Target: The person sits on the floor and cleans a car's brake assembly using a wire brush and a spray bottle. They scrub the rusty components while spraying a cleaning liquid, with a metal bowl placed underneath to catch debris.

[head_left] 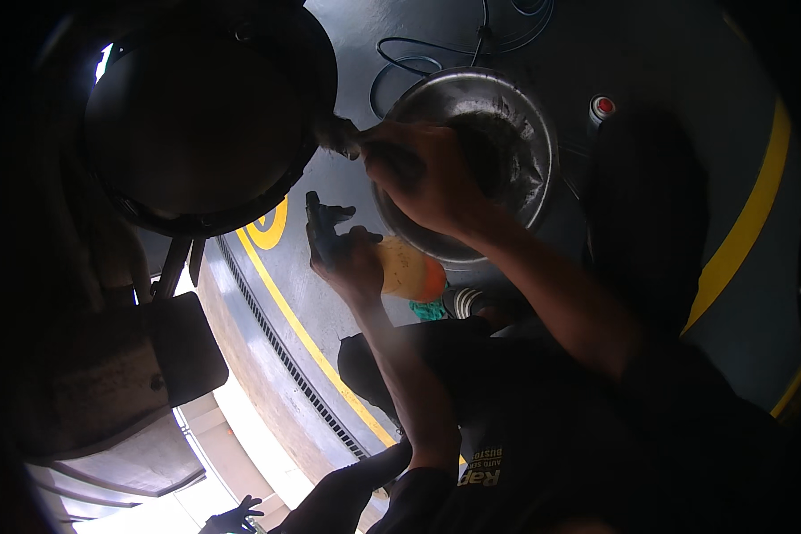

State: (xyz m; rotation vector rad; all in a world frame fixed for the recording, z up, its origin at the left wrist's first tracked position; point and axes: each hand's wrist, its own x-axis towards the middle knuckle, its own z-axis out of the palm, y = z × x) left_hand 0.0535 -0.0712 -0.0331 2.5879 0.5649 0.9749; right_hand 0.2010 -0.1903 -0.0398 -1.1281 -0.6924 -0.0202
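My left hand (351, 265) is closed round the neck of a spray bottle (407, 270) with a dark spray head and a cloudy, yellowish-orange body. The spray head points up toward the large dark round part (209, 125) at the upper left, and the two are apart. My right hand (418, 169) is closed on a small brush-like tool (336, 135), whose greyish end is at the right edge of the round part. Its handle is mostly hidden in my fist. Beneath my right hand stands a wide metal basin (540, 142) with dark residue inside.
A dark hose (409, 43) lies coiled behind the basin. At the right stands a can with a red top (602, 107). A green cloth (427, 311) lies by my shoe. Dark vehicle parts (187, 343) fill the left side. Another person's dark hand (231, 518) shows at the bottom.
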